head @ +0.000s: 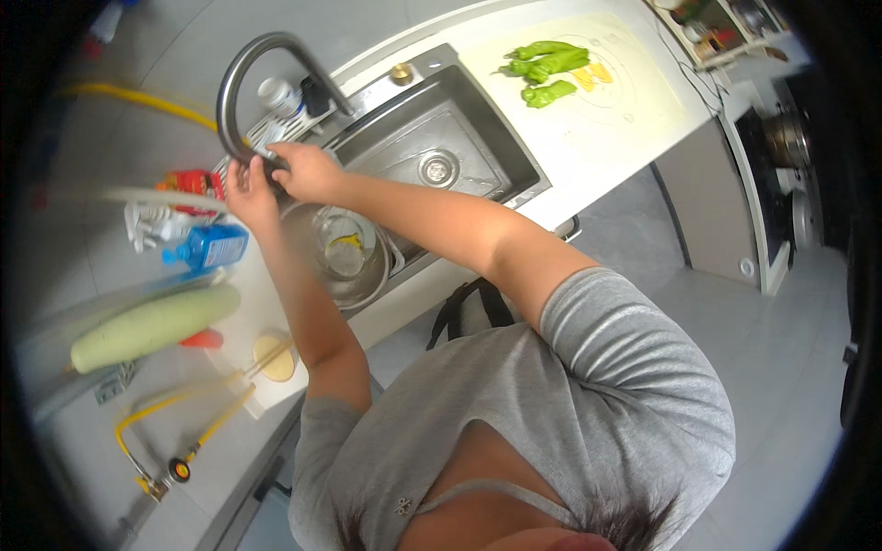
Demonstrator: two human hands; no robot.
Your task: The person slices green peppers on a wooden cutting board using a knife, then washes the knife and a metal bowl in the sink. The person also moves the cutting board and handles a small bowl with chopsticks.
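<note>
Both of my hands are at the base of the curved metal kitchen faucet (229,103). My right hand (306,172) reaches across from the right, its thumb and forefinger around the dark lower part of the faucet. Close beside it, my left hand (253,200) has its fingers raised against the same base. Whether either hand grips firmly is hard to see. The spout hangs over a stainless steel sink (406,141) with a round drain (438,169). Below my wrists, a metal basin (368,293) holds a clear bowl (344,258) with something yellow in it.
Green peppers (548,62) and yellow slices (594,74) lie on the right counter (620,144). Left of the sink stand a blue bottle (217,246), a white spray bottle (162,224) and a red package (196,186). A long pale green gourd (155,329) and yellow hose (165,399) are nearer.
</note>
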